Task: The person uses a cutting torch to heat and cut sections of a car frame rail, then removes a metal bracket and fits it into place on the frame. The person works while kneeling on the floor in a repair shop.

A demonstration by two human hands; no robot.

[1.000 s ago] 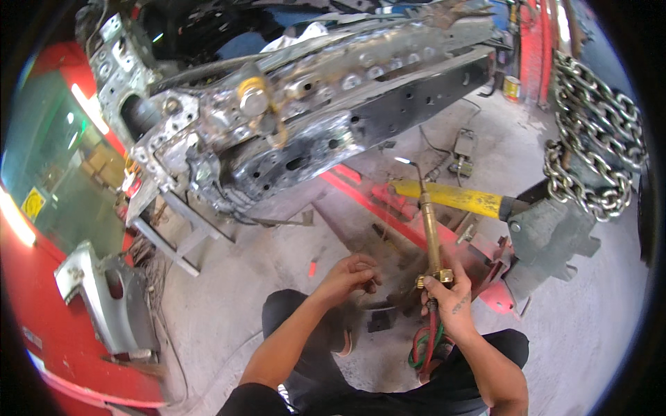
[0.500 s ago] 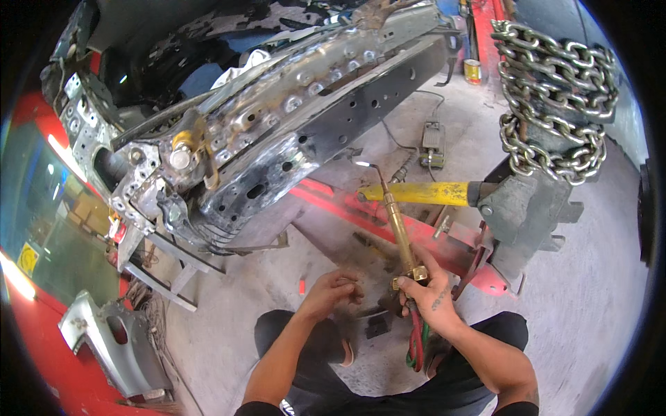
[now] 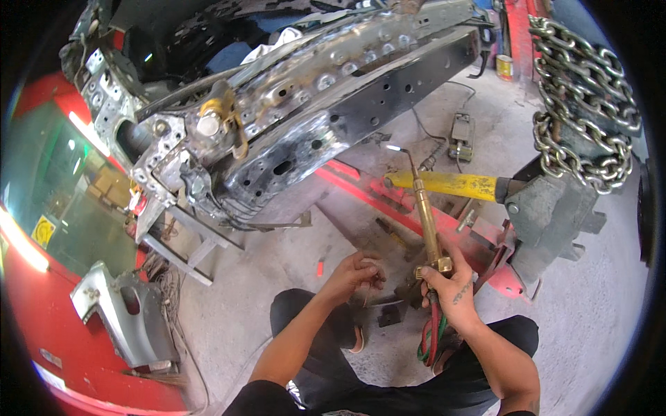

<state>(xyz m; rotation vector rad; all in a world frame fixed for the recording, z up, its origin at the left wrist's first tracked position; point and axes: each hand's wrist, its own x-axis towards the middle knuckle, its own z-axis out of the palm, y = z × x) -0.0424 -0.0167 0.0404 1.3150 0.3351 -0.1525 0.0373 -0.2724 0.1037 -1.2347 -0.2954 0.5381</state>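
My right hand (image 3: 451, 288) is closed around the valve end of a brass cutting or welding torch (image 3: 427, 218), with red and green hoses (image 3: 431, 333) hanging below. The torch points upward; a small whitish flame (image 3: 394, 148) shows at its bent tip, below the black perforated beam (image 3: 374, 104) of a stripped car front (image 3: 298, 90). My left hand (image 3: 357, 277) is held left of the torch with curled fingers pinched, apparently on something thin that is too small to make out.
A yellow hydraulic ram (image 3: 451, 184) with hung chains (image 3: 583, 104) stands right, on a red frame rail (image 3: 354, 194). A metal stand (image 3: 187, 256) supports things at left, near a loose silver fender (image 3: 121, 312) by the red wall. A foot pedal (image 3: 461, 135) and cables lie behind.
The view has swung slightly and back. The torch is held much as before, tip a little higher in view. My left hand keeps its curled shape near it.
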